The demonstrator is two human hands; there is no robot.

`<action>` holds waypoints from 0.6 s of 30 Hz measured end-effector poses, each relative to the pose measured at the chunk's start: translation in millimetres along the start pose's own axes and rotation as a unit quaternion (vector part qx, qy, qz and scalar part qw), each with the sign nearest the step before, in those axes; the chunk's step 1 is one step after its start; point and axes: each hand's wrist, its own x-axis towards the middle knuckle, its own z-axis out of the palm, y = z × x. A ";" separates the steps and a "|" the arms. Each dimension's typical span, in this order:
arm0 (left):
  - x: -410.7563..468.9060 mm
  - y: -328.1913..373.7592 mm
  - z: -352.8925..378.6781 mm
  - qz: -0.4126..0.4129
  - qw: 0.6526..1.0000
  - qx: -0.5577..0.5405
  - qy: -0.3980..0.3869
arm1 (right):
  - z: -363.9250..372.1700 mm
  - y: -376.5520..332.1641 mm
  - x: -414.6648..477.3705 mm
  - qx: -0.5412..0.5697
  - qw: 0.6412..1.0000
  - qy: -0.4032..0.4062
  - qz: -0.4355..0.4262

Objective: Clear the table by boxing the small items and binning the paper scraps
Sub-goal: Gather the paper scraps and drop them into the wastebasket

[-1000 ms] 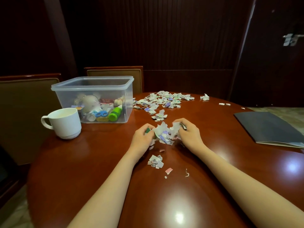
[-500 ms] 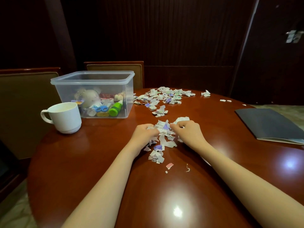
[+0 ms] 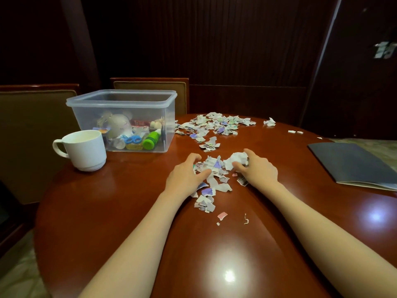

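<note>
- Already, small items [image 3: 129,134] sit inside the box [image 3: 120,100].
- Left hand [image 3: 187,173] and right hand [image 3: 258,168] each clutch paper scraps [image 3: 214,166] at the worktop's [image 3: 129,201] middle.
- Far pile [image 3: 214,125] lies loose; binning seems all ahead.

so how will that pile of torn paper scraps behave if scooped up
The pile of small torn paper scraps is probably very light and loose, so bits may spill from a scoop. The glossy brown wooden table looks slick, so pushing should slide them together easily.
</note>
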 end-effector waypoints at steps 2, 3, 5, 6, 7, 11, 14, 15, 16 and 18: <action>7.3 0.8 7.4 -0.011 0.997 0.077 -0.027 | 1.9 -1.5 7.2 -0.051 0.998 -0.030 0.005; 10.6 2.7 11.3 -0.015 0.993 0.113 -0.033 | 2.4 -3.0 9.6 -0.073 0.997 -0.040 0.002; 13.4 7.5 17.5 -0.022 0.988 0.149 -0.032 | 2.8 -5.2 11.2 -0.103 0.993 -0.053 -0.004; 14.2 9.6 19.2 -0.023 0.988 0.147 -0.028 | 2.3 -5.7 10.7 -0.109 0.993 -0.054 -0.006; 15.3 11.1 20.0 -0.019 0.989 0.142 -0.025 | 2.3 -5.6 10.2 -0.108 0.993 -0.050 -0.007; 20.5 11.2 21.6 0.047 0.985 0.143 -0.089 | 6.3 -3.6 5.7 -0.045 0.998 -0.013 -0.033; 23.8 10.1 21.5 0.086 0.987 0.091 -0.098 | 8.9 -1.0 6.7 -0.017 0.998 -0.022 -0.058; 24.0 9.1 21.0 0.092 0.990 0.063 -0.081 | 8.8 -0.3 7.3 -0.001 0.998 -0.025 -0.056; 23.7 8.2 20.4 0.094 0.993 0.039 -0.065 | 8.3 0.0 7.3 0.017 0.998 -0.021 -0.051; 21.6 6.9 19.7 0.093 0.994 0.011 -0.051 | 8.2 1.8 8.3 0.069 0.997 -0.001 -0.033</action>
